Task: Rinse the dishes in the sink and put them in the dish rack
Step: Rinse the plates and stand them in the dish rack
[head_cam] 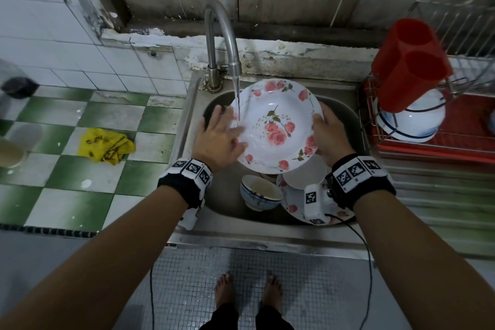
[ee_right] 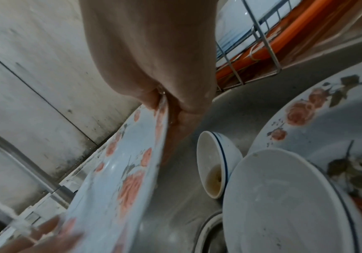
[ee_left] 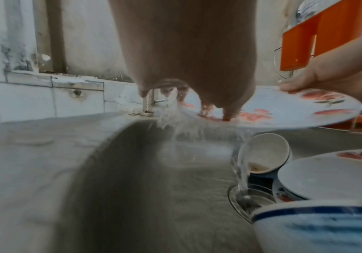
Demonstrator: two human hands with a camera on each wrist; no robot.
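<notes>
A white plate with pink roses (head_cam: 276,126) (ee_left: 284,111) (ee_right: 119,171) hangs tilted over the steel sink (head_cam: 192,115) under the tap's running water (head_cam: 237,99). My right hand (head_cam: 325,134) (ee_right: 165,102) grips its right rim, thumb on top, fingers beneath. My left hand (head_cam: 222,136) (ee_left: 197,95) lies flat with straight fingers on the plate's wet left side. Below in the sink sit a blue-patterned bowl (head_cam: 261,193), a white bowl (ee_right: 284,202), a small tipped bowl (ee_right: 217,162) and another rose plate (ee_right: 327,119).
The wire dish rack (head_cam: 417,126) on a red tray stands right of the sink, holding a white blue-rimmed bowl (head_cam: 412,120) and a red cutlery holder (head_cam: 409,61). The curved tap (head_cam: 222,35) rises behind the plate. A yellow rag (head_cam: 105,144) lies on the tiled counter at left.
</notes>
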